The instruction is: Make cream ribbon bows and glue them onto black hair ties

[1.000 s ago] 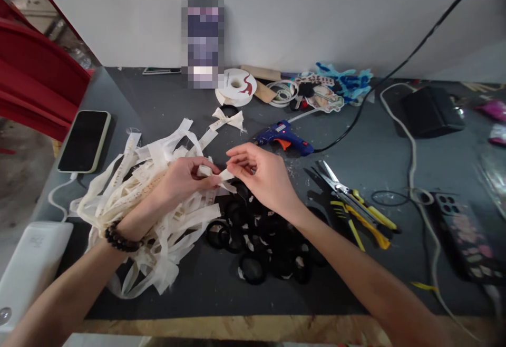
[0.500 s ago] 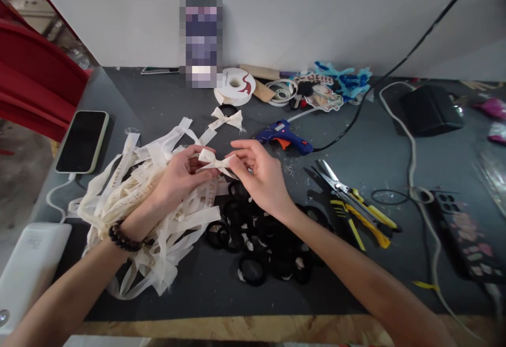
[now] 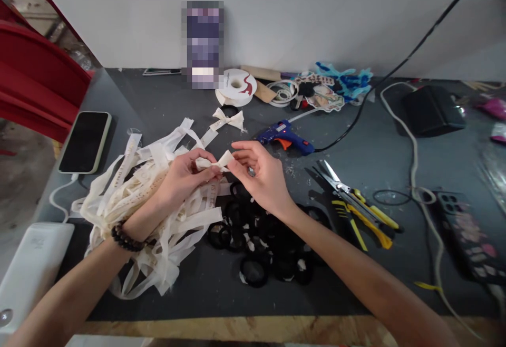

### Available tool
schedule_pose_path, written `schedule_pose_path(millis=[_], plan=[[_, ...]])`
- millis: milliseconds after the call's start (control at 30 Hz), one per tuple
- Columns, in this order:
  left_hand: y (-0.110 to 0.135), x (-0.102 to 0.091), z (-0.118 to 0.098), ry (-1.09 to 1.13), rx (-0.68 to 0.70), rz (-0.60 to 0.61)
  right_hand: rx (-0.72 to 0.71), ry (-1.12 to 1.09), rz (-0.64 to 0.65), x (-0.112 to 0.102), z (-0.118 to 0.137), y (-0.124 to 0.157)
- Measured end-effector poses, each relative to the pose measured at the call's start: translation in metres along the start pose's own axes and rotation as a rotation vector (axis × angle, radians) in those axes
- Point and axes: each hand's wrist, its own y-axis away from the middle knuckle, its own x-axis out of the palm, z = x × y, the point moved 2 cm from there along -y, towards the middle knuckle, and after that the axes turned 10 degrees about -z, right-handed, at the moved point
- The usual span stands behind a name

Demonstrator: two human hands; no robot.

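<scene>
A small cream ribbon bow (image 3: 221, 162) is pinched between my two hands, above the table's middle. My left hand (image 3: 192, 170) grips its left loop, partly covering it. Thumb and fingers of my right hand (image 3: 256, 173) close on the right loop. Under my left wrist spreads a tangled heap of cream ribbon strips (image 3: 130, 194), some printed with letters. Several black hair ties (image 3: 253, 270) lie piled below my right hand. Just beyond my hands, another cream bow (image 3: 228, 120) rests against a black hair tie.
A blue glue gun (image 3: 286, 136) with its black cord lies beyond my right hand. Scissors (image 3: 343, 194) and yellow-handled cutters lie to the right. A ribbon spool (image 3: 236, 87) stands at the back. Left are a phone (image 3: 84, 142) and white power bank (image 3: 33, 273).
The bow has turned between my fingers; its right loop now points up and its left loop sits lower. Both hands stay in nearly the same place.
</scene>
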Motion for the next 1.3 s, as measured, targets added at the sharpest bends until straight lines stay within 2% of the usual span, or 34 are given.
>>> schedule_pose_path(millis=[133,333,500,700,933,1100,1233,1300], plan=[[-0.001,-0.002,0.000,0.146,-0.070,-0.006,-0.047,-0.030,-0.005,0.004,0.001,0.002],[-0.002,-0.003,0.001,0.133,-0.086,-0.013,-0.028,0.051,-0.021,0.005,0.001,0.004],[-0.001,-0.001,0.002,0.096,-0.028,-0.051,-0.033,0.104,-0.006,0.005,0.001,0.004],[0.000,0.001,0.006,0.083,0.065,-0.083,-0.011,0.067,0.034,0.006,-0.001,0.002],[0.002,-0.001,0.004,-0.217,0.189,-0.170,0.058,0.001,0.057,0.006,-0.001,0.004],[0.009,0.005,-0.001,-0.448,0.333,-0.237,0.095,-0.052,0.111,0.007,-0.003,0.004],[0.014,0.010,-0.002,-0.543,0.452,-0.292,0.098,-0.060,0.166,0.006,-0.001,0.005],[0.014,0.008,-0.001,-0.528,0.447,-0.272,0.101,-0.049,0.154,0.006,-0.001,0.004]])
